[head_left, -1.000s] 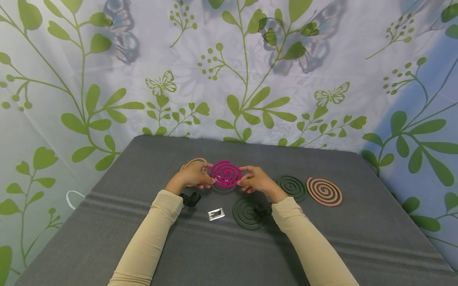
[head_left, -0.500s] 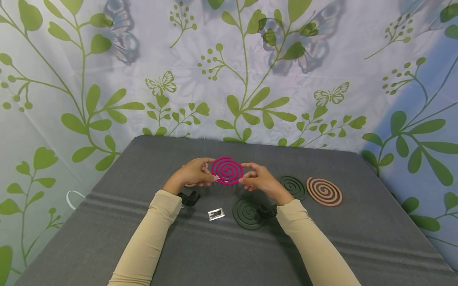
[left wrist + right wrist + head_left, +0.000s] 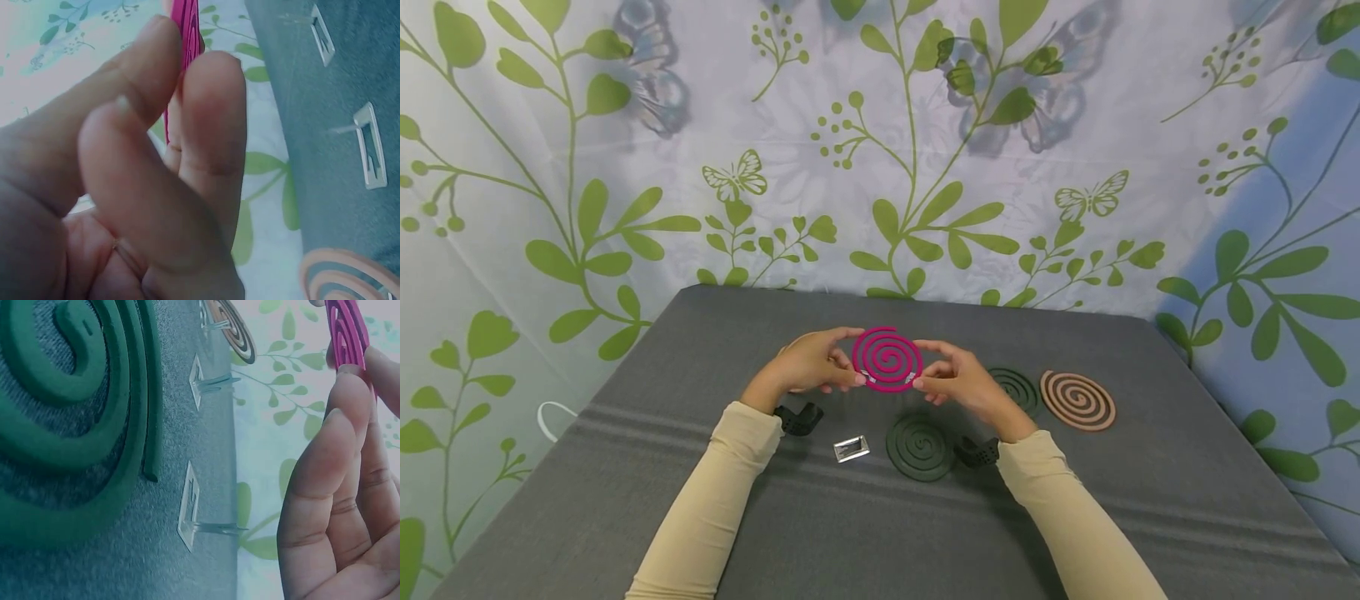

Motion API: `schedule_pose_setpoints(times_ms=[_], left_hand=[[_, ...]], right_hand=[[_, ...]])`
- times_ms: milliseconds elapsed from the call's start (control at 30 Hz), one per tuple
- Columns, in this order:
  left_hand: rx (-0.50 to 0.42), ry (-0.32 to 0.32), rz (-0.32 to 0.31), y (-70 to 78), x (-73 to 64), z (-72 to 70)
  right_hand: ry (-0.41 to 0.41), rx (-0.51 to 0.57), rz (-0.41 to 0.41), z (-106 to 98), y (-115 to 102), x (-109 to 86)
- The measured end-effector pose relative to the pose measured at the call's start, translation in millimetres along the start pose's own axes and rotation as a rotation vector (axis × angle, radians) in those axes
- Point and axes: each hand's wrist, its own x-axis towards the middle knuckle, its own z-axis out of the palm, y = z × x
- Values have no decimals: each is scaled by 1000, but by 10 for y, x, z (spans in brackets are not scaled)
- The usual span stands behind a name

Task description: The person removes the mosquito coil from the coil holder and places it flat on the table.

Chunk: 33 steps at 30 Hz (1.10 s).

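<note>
A pink mosquito coil [image 3: 889, 359] is held up above the table, its flat spiral face tilted toward the head camera. My left hand [image 3: 808, 364] pinches its left edge between thumb and fingers. On the opposite edge, my right hand [image 3: 967, 383] pinches it the same way. In the wrist views the coil appears nearly edge-on. A metal coil stand [image 3: 852, 450] lies on the table below the hands. Another stand [image 3: 323, 36] shows in the left wrist view; the coil partly hides what lies behind it in the head view.
Dark green coils [image 3: 921, 448] lie below and beside the right hand, one partly covered by it. Farther right is a brown coil [image 3: 1078, 402]. Another brown coil [image 3: 350, 269] lies by the left hand, mostly hidden in the head view. A patterned cloth [image 3: 880, 150] hangs behind the grey table [image 3: 820, 533].
Both hands have lifted the pink coil slightly and shifted it a little right. The right wrist has moved right, uncovering more of the near green coil.
</note>
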Motion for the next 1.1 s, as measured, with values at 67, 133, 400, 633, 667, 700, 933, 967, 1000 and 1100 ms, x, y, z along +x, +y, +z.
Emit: schedule_pose_setpoints(times_ms=[67, 133, 400, 633, 667, 700, 933, 967, 1000, 1100], left_hand=[[20, 1, 12, 30, -15, 6], [33, 0, 28, 61, -27, 14], [-36, -44, 108, 182, -66, 62], [-53, -42, 146, 269, -74, 149], [-49, -38, 147, 277, -73, 166], [-46, -33, 150, 285, -70, 182], [-2, -9, 172, 355, -68, 316], [5, -7, 176, 363, -68, 337], [6, -7, 180, 368, -66, 360], [6, -7, 187, 388, -62, 436]], right_hand=[[7, 1, -4, -13, -4, -32], [13, 9, -13, -29, -11, -68], [27, 74, -65, -105, -19, -209], [23, 143, -133, -193, 32, -323], [21, 151, -144, -206, 39, -340], [18, 161, -152, -219, 48, -356], [8, 186, -178, -321, 94, -491], [7, 186, -180, -334, 99, -509], [2, 192, -184, -350, 105, -529], [-11, 198, -198, -397, 130, -585]])
